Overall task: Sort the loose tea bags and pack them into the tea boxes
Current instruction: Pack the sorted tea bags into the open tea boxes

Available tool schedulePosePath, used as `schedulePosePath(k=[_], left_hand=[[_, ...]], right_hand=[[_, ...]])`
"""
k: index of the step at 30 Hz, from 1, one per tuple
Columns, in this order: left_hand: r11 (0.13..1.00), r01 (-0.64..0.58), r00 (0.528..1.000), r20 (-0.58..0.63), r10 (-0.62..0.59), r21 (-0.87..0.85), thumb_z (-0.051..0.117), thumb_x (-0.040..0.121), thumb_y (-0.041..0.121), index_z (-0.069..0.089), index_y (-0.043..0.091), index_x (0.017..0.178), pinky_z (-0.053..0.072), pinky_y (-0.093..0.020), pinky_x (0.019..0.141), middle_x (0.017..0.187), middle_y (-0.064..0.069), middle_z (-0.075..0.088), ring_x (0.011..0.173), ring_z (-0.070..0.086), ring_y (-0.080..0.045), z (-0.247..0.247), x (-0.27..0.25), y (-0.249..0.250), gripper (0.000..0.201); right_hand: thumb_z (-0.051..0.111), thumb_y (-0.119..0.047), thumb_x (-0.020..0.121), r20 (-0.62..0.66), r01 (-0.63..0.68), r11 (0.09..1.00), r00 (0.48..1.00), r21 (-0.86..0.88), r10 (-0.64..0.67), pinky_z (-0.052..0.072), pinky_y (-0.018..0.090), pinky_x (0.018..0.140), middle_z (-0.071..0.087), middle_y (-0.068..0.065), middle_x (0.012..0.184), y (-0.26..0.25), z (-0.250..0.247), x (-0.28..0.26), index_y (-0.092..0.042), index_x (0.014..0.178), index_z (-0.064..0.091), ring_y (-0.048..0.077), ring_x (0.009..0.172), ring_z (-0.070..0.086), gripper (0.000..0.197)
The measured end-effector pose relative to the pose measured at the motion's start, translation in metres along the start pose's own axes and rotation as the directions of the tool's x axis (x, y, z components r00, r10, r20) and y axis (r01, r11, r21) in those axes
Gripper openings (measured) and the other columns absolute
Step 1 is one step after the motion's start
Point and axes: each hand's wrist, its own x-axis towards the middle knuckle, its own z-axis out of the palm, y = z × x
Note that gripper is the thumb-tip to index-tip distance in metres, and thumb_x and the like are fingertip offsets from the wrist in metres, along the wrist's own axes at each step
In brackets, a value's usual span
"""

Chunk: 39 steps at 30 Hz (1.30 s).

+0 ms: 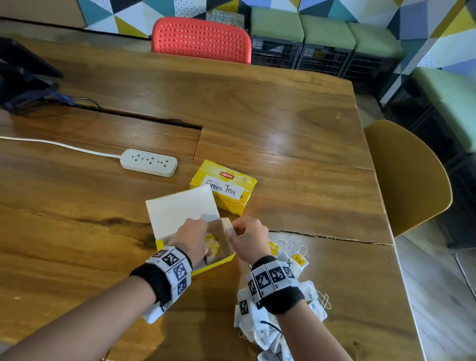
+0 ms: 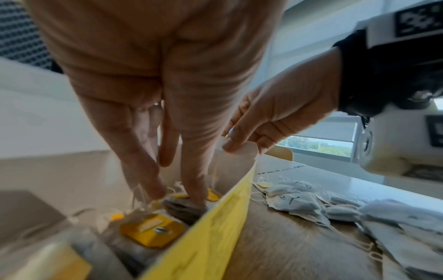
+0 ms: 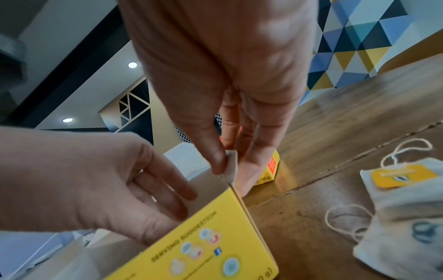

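An open yellow tea box (image 1: 219, 264) stands in front of me with its white lid (image 1: 180, 207) tipped back. My left hand (image 1: 193, 236) reaches down into it, and its straight fingertips (image 2: 194, 191) press on a dark tea bag (image 2: 185, 208) among yellow-tagged bags (image 2: 153, 233). My right hand (image 1: 246, 236) pinches the box's right side flap (image 3: 232, 163) between thumb and fingers. A pile of loose white tea bags (image 1: 278, 346) lies under and beside my right wrist. A shut Lipton box labelled "Green Tea" (image 1: 224, 184) sits just behind the open one.
A white power strip (image 1: 149, 162) with its cord lies to the left on the wooden table (image 1: 297, 133). A black device (image 1: 12, 71) stands at the far left. A red chair (image 1: 202, 39) is behind the table, and a yellow chair (image 1: 406, 178) is at its right edge.
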Motion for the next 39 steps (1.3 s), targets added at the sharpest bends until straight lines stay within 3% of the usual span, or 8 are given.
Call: schedulePosePath(k=[3,8,16,19,24,29,33,39], left_hand=[[0.987,-0.081,0.994,-0.060,0.090,0.141,0.061,0.089,0.012,0.064,0.013,0.107,0.051,-0.034,0.078,0.105,-0.011,0.063,0.097,0.064,-0.029,0.003,-0.004,0.000,0.019],[0.959,-0.181,0.983,0.081,0.167,0.217,0.054,0.090,0.007,0.072,0.011,0.101,0.052,-0.030,0.085,0.105,-0.009,0.068,0.099,0.064,-0.025,0.006,-0.009,0.001,0.021],[0.980,-0.192,0.981,-0.049,0.189,-0.048,0.065,0.088,0.019,0.069,0.020,0.112,0.050,-0.028,0.084,0.107,-0.003,0.068,0.097,0.062,-0.017,-0.003,-0.024,-0.009,0.025],[0.949,-0.273,0.960,-0.109,0.258,-0.156,0.065,0.089,0.025,0.068,0.024,0.114,0.048,-0.021,0.081,0.102,0.005,0.067,0.089,0.058,-0.007,0.002,-0.049,-0.008,0.025],[0.904,-0.400,0.911,-0.169,0.375,-0.151,0.059,0.092,0.027,0.065,0.030,0.115,0.040,-0.018,0.100,0.129,0.016,0.051,0.118,0.049,-0.003,0.032,-0.080,-0.019,0.024],[0.915,-0.393,0.904,-0.222,0.365,-0.095,0.073,0.080,0.021,0.071,0.032,0.101,0.047,-0.020,0.091,0.117,0.015,0.061,0.106,0.060,-0.005,0.047,-0.088,-0.027,0.024],[0.909,-0.401,0.895,-0.256,0.364,-0.111,0.078,0.074,0.018,0.071,0.033,0.097,0.039,-0.012,0.085,0.107,0.019,0.063,0.097,0.062,0.000,0.047,-0.092,-0.029,0.028],[0.868,-0.443,0.882,-0.282,0.378,-0.222,0.068,0.085,0.020,0.069,0.030,0.104,0.041,-0.007,0.090,0.109,0.022,0.056,0.101,0.053,0.006,0.043,-0.101,-0.025,0.021]], right_hand=[[0.063,-0.017,0.084,-0.007,0.008,1.000,1.000,0.008,-0.008,0.043,0.026,0.072,0.068,0.008,0.093,0.002,0.002,0.000,-0.011,0.089,0.066,0.024,0.090,0.059,0.008],[0.063,-0.026,0.084,0.012,0.014,1.000,1.000,0.017,-0.014,0.045,0.030,0.075,0.067,0.011,0.091,0.000,-0.002,-0.002,-0.011,0.084,0.065,0.025,0.088,0.058,0.015],[0.064,-0.019,0.089,-0.116,0.014,0.999,0.993,0.049,-0.008,0.046,0.022,0.081,0.071,0.002,0.095,0.024,-0.028,0.000,-0.011,0.093,0.071,0.014,0.088,0.063,0.012],[0.062,-0.016,0.089,-0.071,-0.052,0.989,0.997,-0.135,0.042,0.049,0.031,0.090,0.067,0.005,0.108,0.050,-0.038,0.001,-0.011,0.104,0.068,0.020,0.103,0.060,0.017],[0.061,-0.020,0.086,0.117,-0.049,0.876,0.986,-0.480,0.120,0.045,0.036,0.095,0.044,0.006,0.124,0.075,-0.030,0.004,-0.018,0.121,0.052,0.027,0.121,0.042,0.036],[0.066,-0.014,0.084,0.172,-0.079,0.911,0.972,-0.404,0.160,0.045,0.028,0.075,0.058,0.007,0.109,0.071,-0.031,0.008,-0.016,0.113,0.058,0.024,0.100,0.055,0.031],[0.071,-0.012,0.074,0.124,-0.074,0.970,0.987,-0.230,0.105,0.050,0.030,0.070,0.065,0.003,0.089,0.073,-0.031,0.000,-0.019,0.082,0.063,0.021,0.088,0.061,0.013],[0.086,-0.020,0.063,0.086,-0.015,1.000,0.996,-0.003,0.015,0.039,0.014,0.061,0.060,-0.007,0.088,0.075,-0.034,-0.040,-0.021,0.096,0.063,0.005,0.076,0.053,0.040]])
